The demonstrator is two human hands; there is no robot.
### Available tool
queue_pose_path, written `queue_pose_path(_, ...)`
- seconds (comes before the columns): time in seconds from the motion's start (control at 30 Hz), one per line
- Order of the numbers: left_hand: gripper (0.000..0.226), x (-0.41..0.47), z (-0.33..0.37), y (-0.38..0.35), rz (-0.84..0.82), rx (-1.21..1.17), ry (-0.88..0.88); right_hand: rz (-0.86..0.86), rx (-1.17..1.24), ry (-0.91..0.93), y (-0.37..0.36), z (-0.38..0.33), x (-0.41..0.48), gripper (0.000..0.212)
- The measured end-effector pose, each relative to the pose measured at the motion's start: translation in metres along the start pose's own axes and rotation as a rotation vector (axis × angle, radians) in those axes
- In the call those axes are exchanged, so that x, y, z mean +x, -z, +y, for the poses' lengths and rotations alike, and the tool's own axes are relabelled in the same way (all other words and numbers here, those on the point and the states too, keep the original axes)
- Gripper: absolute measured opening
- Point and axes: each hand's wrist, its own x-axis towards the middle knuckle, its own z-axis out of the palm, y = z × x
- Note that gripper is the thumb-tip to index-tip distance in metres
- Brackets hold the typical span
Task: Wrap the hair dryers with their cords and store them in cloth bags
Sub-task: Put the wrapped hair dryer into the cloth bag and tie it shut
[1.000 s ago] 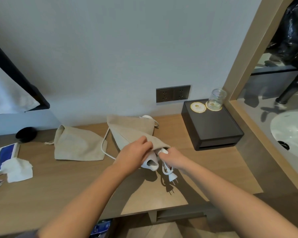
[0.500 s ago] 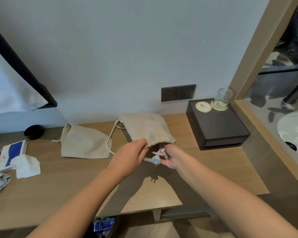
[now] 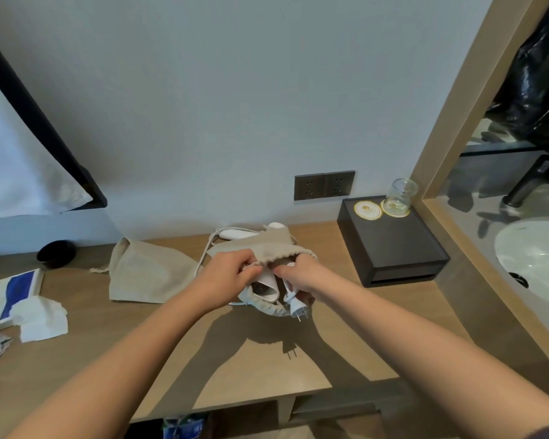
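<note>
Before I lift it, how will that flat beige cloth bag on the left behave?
The flat beige cloth bag probably goes floppy: it lies creased and limp on the wooden desk. It looks empty, so likely light. Its drawstring may dangle.

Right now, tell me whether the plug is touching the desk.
Apart. The head view shows the plug hanging below the right hand, with its shadow cast separately on the desk below.
</note>
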Motion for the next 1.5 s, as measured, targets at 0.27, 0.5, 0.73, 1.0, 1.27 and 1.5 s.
queue_pose_path(0.27,0.036,-0.014,-0.004,0.018,-0.066,0.115,0.07,-0.324,0.279,-0.367,-0.006,-0.006,0.003,0.013)
queue_pose_path(0.5,0.033,-0.032,-0.017,0.014,-0.119,0.114,0.061,-0.313,0.255,-0.387,-0.025,-0.001,-0.005,0.024)
queue_pose_path(0.73,0.014,-0.039,-0.029,0.019,-0.182,-0.22,0.137,-0.458,0.43,-0.435,-0.031,0.002,-0.003,0.018)
queue_pose_path(1.0,0.012,-0.041,-0.043,0.019,-0.143,-0.298,0.061,-0.706,0.473,-0.307,-0.023,0.014,0.005,0.035)
queue_pose_path(1.27,0.028,-0.036,-0.049,0.025,-0.196,-0.043,-0.152,-0.432,0.557,-0.446,-0.038,-0.001,0.009,0.019)
queue_pose_path(1.5,0.026,-0.027,-0.064,0.044,-0.192,0.221,-0.121,-0.297,0.271,-0.351,-0.029,-0.02,-0.007,0.026)
